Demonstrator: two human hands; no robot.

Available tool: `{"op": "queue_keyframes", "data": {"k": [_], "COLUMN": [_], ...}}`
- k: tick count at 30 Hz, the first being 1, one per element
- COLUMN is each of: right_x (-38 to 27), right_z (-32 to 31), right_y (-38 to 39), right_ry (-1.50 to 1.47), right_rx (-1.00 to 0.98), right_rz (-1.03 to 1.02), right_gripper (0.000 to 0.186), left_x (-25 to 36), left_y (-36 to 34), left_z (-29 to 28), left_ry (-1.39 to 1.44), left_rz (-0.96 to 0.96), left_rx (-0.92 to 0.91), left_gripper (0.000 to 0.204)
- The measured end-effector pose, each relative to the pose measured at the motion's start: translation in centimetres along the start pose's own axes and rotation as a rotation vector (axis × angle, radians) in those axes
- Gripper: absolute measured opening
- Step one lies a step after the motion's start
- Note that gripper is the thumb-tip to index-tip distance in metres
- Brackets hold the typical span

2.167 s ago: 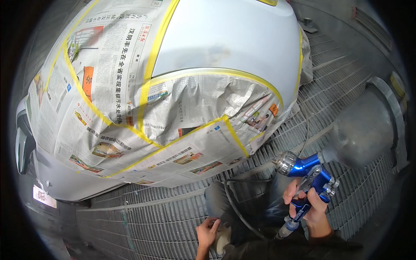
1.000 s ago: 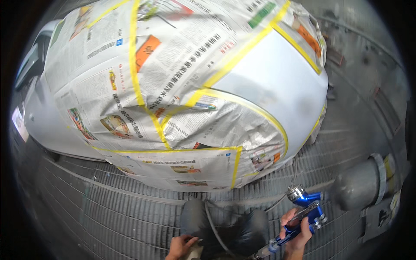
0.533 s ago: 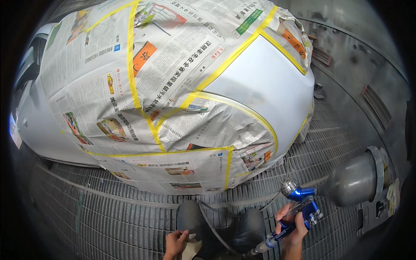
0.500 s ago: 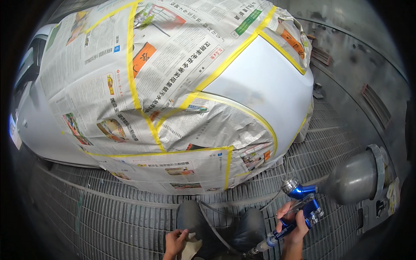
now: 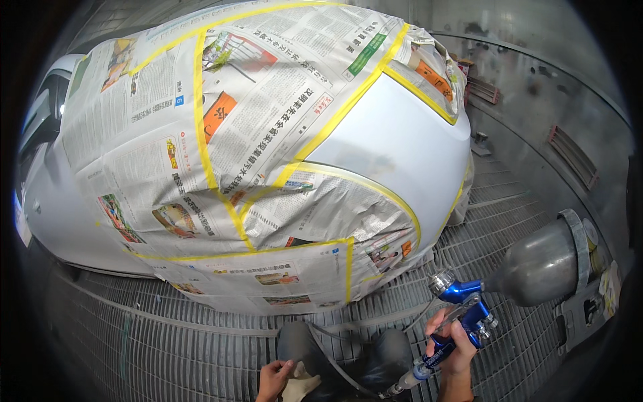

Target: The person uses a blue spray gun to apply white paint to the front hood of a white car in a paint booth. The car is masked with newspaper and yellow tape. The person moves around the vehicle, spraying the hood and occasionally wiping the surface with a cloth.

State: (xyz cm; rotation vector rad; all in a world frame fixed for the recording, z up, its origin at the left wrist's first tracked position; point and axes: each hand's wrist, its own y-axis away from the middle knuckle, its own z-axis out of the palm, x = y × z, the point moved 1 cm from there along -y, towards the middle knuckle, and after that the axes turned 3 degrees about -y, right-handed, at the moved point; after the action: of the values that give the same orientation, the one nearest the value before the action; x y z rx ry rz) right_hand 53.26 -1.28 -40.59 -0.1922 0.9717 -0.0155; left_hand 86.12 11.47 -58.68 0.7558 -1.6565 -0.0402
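Right hand point(image 5: 454, 348) clenched on the handle of the blue spray gun point(image 5: 462, 311), now carried lower and nearer the knees than a second ago, nozzle off the panel: judged a pause between passes. Left hand point(image 5: 274, 380) grasps a pale cloth point(image 5: 300, 386). Beyond, over the grated floor point(image 5: 167, 335), the newspaper-masked car point(image 5: 268, 154) has its bare silver panel point(image 5: 395, 154) exposed.

Car point(image 5: 402, 154): bare panel smooth, satin silver paint; rest under matt newspaper point(image 5: 268, 120), yellow tape point(image 5: 201, 134). Spray gun point(image 5: 462, 315): glossy blue metal, dull grey cup. Floor point(image 5: 167, 342): metal grating.
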Motion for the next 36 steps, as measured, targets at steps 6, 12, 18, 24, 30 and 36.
{"op": "queue_keyframes", "data": {"k": [6,12,18,24,30,36], "right_x": [-0.4,-1.7,-1.5,-0.6,0.5,-0.1], "right_z": [0.5,1.4,0.8,1.4,-2.1,-1.5], "right_y": [-0.8,-1.2,-1.3,-0.7,-0.6,0.1], "right_ry": [-0.01,-0.029,-0.009,-0.115,-0.131,-0.104], "right_rx": [0.021,0.039,-0.098,-0.069,-0.097,-0.077], "right_rz": [-0.025,-0.055,-0.035,-0.012,-0.006,-0.001], "right_gripper": [0.041,0.04,0.047,0.054,0.046,0.041], "left_x": [-4.0,-3.6,1.5,3.9,4.4,15.4], "left_y": [-1.3,-1.2,0.7,1.1,0.9,-1.1], "left_z": [-0.4,-0.6,0.7,4.2,2.9,-4.7], "left_ry": [0.191,0.07,-0.058,0.01,-0.002,-0.364], "left_rz": [-0.04,0.053,0.047,0.209,0.23,0.613], "left_rx": [-0.04,-0.047,-0.228,-0.482,-0.383,0.073], "left_gripper": [0.028,0.028,0.03,0.025,0.031,0.066]}}
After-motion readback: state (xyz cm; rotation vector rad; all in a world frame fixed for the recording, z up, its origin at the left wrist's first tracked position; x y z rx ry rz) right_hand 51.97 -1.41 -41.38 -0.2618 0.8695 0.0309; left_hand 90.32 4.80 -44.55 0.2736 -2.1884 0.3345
